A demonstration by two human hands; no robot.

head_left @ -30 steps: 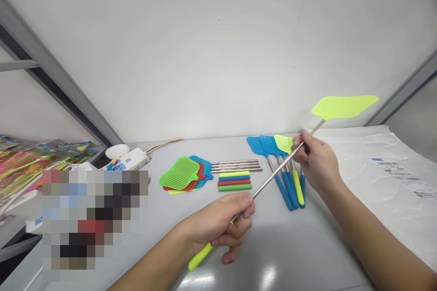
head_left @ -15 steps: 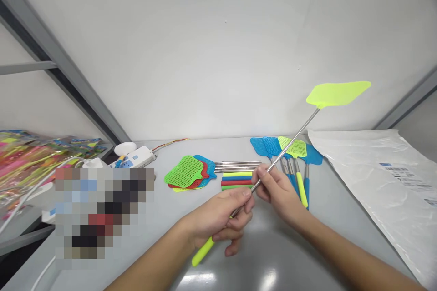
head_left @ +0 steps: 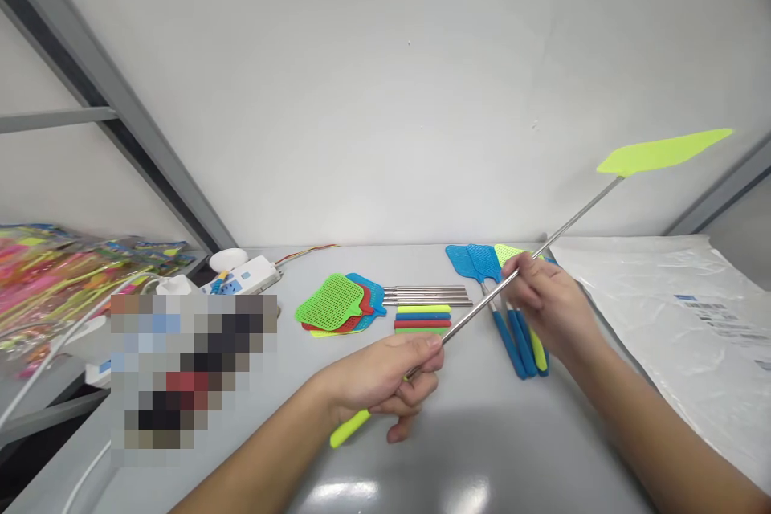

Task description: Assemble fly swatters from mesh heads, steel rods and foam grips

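A yellow-green fly swatter (head_left: pixel 662 152) with a steel telescopic rod slants up to the right across the view. My left hand (head_left: pixel 389 385) is closed on it where the rod meets its yellow handle. Further up, my right hand (head_left: pixel 551 301) grips the rod between thumb and fingers. Behind the hands lie loose perforated swatter heads (head_left: pixel 330 301) in green, red, blue and yellow, several steel rods (head_left: pixel 429 295), and a row of coloured handles (head_left: pixel 422 316). Several whole swatters (head_left: pixel 465 261), blue and yellow, lie fanned out, partly hidden by my right hand.
A white power strip (head_left: pixel 253 277) and a round white object (head_left: pixel 229 260) sit at the back left. Packaged colourful items (head_left: pixel 66 281) are heaped at far left, beside a blurred-out patch. A white plastic bag (head_left: pixel 656 297) with a printed label covers the table's right side.
My right hand slid down the rod to my left hand, then back up and outward. The rod is now longer, and the swatter's head stands further to the upper right.
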